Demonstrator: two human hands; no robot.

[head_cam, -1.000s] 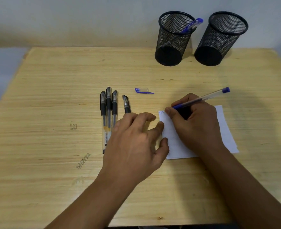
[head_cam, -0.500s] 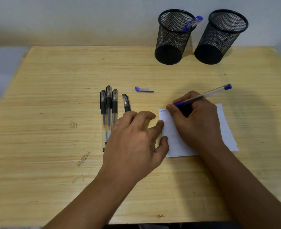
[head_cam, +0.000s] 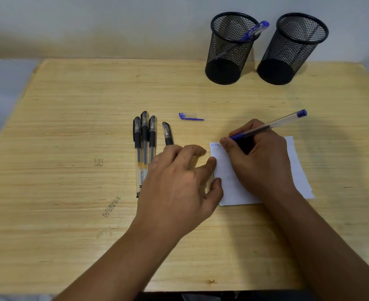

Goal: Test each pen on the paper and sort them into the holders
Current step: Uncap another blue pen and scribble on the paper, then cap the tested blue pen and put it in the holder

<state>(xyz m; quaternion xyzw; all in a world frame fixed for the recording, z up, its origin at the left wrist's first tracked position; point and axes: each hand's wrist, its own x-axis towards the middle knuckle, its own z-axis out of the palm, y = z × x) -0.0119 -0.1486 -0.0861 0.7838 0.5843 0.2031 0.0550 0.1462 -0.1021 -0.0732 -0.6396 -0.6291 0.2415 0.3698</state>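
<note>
Desk: pale wood grain, with small pen scribbles on its left half.
Black pens: three capped ones lie side by side, touching, caps toward 12 o'clock; their lower ends run under the left hand.
Fourth black pen: just to the right of the three, apart from them, tilted slightly, its barrel hidden by the left hand's fingers.
Left hand: palm down, forearm entering from 7 o'clock; fingers spread and lightly curled, grasping nothing; index fingertip and thumb press the left edge of the paper.
Blue cap: lies alone on the desk at 12 o'clock of the left hand, clip pointing toward 3 o'clock.
Paper: small white sheet, flat on the desk, mostly covered by the right hand; a few blue letters show at its top left corner.
Right hand: forearm entering from 5 o'clock, heel resting on the paper, fingers closed in a writing grip around the blue pen.
Blue pen: clear barrel, tip down at the paper's top left corner, tail slanting up toward 2 o'clock.
Left holder: black mesh cup at the desk's far edge, with one blue pen leaning inside.
Right holder: same mesh cup, just beside the first, not touching.
</note>
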